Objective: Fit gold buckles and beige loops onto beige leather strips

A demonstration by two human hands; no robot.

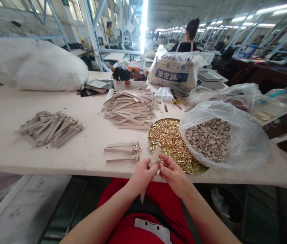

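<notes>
Bracing the strap [155, 156] firmly is probably the trick here, so it can't twist. It's clasped in the left hand [142, 173] over the worktop's [82, 162] near edge, grip closed round it, ends poking out toward 1 and 7 o'clock. What looks like a buckle [160, 163] is pinched just beside it, at 3 o'clock, by the right hand [175, 174], fingertips nearly together. Tray's [201, 170] at 1 o'clock.

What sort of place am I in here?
Likely a factory workshop: beige strips lie heaped near many gold-coloured buckles, and rows of ceiling lights stretch into the distance.
</notes>
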